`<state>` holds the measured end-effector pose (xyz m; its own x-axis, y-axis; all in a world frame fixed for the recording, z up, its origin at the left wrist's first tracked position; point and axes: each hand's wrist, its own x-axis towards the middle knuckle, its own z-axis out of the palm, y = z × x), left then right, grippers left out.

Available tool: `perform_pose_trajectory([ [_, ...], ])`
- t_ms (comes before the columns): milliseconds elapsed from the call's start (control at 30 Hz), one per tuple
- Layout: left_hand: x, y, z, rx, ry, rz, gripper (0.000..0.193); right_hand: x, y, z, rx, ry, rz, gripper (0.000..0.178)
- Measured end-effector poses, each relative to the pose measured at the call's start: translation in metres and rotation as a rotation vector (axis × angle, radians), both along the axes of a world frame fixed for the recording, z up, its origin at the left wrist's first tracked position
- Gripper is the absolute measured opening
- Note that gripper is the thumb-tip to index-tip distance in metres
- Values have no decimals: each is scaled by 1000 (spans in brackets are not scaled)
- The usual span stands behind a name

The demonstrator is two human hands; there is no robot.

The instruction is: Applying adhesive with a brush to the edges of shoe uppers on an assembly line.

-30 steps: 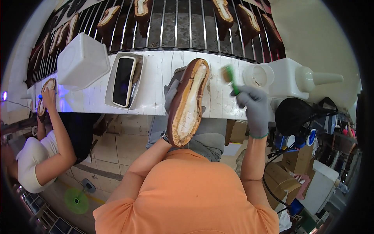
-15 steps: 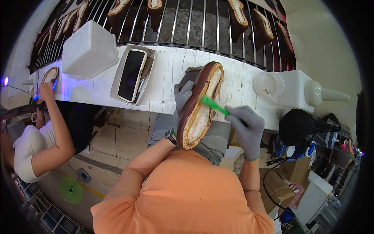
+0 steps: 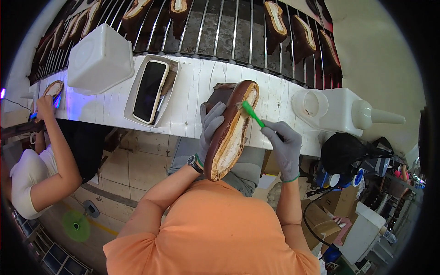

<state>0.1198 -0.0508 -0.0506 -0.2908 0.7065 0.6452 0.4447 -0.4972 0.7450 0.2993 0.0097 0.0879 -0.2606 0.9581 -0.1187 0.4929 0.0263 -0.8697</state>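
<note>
In a grey glove, my left hand [image 3: 211, 126] grips a brown leather shoe upper [image 3: 223, 133] from its left side. The upper is held bottom up and slanted, its pale underside and tan rim facing me. My right hand [image 3: 284, 142], gloved in grey too, is closed round the handle of a green brush [image 3: 252, 113]. The bristles touch the rim near the upper's far end. To the right, a small clear cup [image 3: 316, 104] stands beside a white plastic bottle [image 3: 346, 107] with a long nozzle.
Beyond the white table [image 3: 188, 98] runs a roller conveyor [image 3: 220, 32] carrying several upturned shoe uppers [image 3: 275, 20]. A phone [image 3: 150, 91] lies in an open white box [image 3: 168, 103], next to a white container [image 3: 98, 59]. At the far left a co-worker [image 3: 50, 169] handles another shoe. Cardboard boxes [image 3: 321, 220] stand lower right.
The brush has moved toward the upper's far end, along the rim. The shoe sits slightly lower in the picture, and the whole view has shifted a little.
</note>
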Motion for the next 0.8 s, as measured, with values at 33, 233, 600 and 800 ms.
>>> perform_pose_trajectory([
  [33,0,0,2,6,11,11,71,1,5,-5,2,-1,-35,19],
  [233,0,0,8,-4,31,6,67,1,43,-31,149,-92,-188,21],
  [600,-8,1,-1,100,107,-3,93,1,14,12,78,-111,22,19],
  [800,-5,1,5,131,12,0,80,-2,47,-14,200,-150,-130,20],
])
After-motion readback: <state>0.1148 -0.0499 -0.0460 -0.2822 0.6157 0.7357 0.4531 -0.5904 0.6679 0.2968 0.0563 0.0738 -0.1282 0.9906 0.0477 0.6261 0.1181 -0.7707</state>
